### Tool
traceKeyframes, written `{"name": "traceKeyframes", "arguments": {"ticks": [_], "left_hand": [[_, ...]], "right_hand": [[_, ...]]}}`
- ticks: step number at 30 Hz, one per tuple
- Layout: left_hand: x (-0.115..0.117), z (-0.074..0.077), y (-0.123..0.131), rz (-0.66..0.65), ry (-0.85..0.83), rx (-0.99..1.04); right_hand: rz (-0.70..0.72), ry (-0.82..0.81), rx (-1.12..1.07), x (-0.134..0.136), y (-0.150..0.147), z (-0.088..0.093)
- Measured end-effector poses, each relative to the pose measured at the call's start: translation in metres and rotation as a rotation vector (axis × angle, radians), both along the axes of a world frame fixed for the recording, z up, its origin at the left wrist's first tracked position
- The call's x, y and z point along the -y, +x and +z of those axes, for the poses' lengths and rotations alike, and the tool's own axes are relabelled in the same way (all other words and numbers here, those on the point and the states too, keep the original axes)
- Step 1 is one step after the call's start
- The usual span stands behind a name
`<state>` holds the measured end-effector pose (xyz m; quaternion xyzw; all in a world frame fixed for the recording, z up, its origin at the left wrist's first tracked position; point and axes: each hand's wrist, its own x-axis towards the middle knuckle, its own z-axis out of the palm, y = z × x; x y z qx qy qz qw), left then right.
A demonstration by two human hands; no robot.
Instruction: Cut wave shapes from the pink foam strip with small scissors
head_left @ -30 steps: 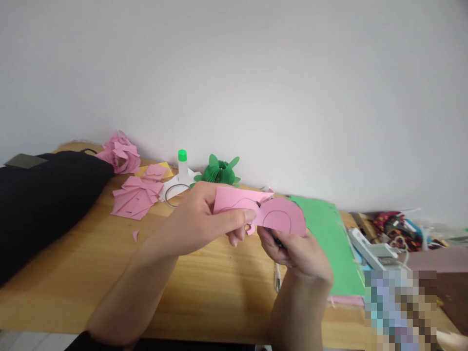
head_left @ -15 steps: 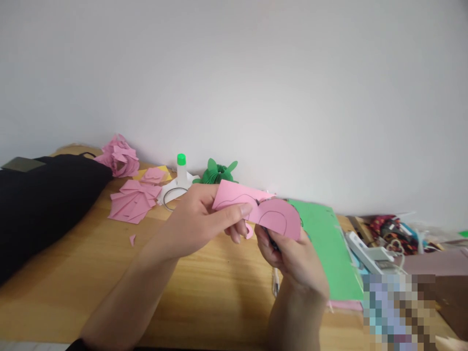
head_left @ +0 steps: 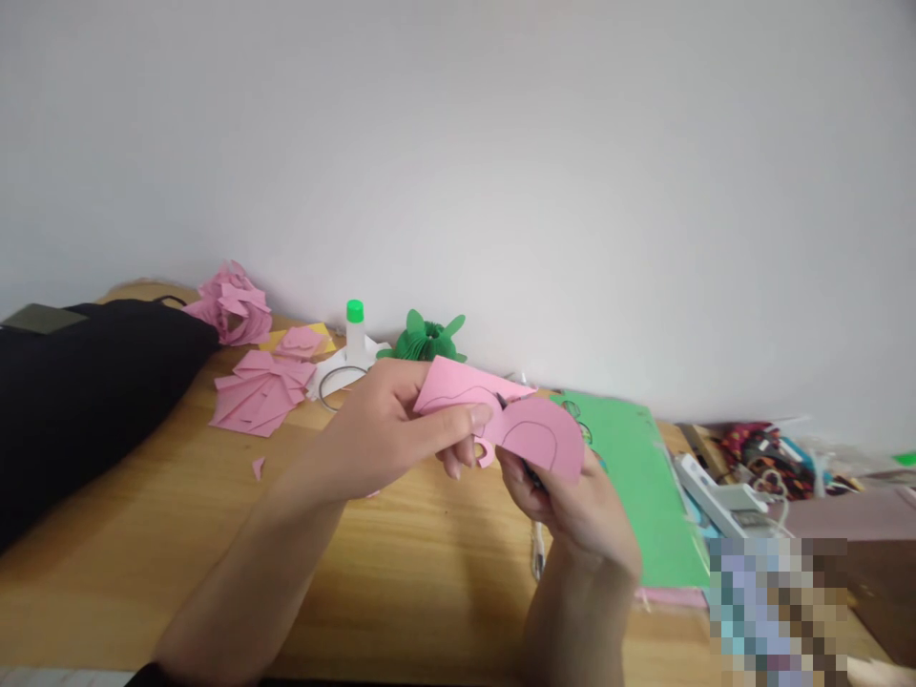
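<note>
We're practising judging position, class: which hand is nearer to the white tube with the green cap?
The left. The left hand is in front of the tube and slightly to its right; the right hand is farther off to the right.

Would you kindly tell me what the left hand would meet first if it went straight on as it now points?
Beyond the pink paper it holds, the left hand would probably meet the right hand first, though depth is unclear.

Soft, diffuse light brightens the pale wall [head_left: 544, 191], which dims toward the corners. A blurry-edged shadow [head_left: 483, 544] falls on the wooden table [head_left: 393, 582]; a pixelated patch [head_left: 780, 611] obscures the lower right.
</note>
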<state>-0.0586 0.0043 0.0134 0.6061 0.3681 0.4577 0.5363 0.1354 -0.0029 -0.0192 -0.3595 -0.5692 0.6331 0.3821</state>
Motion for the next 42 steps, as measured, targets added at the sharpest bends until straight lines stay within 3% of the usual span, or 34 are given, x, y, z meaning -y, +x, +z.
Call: {"name": "traceKeyframes", "arguments": {"ticks": [9,23,32,42], "left_hand": [[-0.001,-0.001,0.0,-0.039,-0.003,-0.012],[-0.001,-0.002,0.0,-0.03,-0.033,0.011],[0.001,0.0,-0.001,-0.021,-0.056,0.065],[0.0,0.0,0.0,-0.055,-0.081,0.054]], "right_hand": [[-0.058,0.009,0.044,-0.002,0.002,-0.013],[-0.009,0.034,0.036,-0.003,0.003,-0.006],[0.033,0.015,0.017,0.0,-0.005,0.016],[0.028,-0.011,-0.024,-0.002,-0.005,0.01]]}}
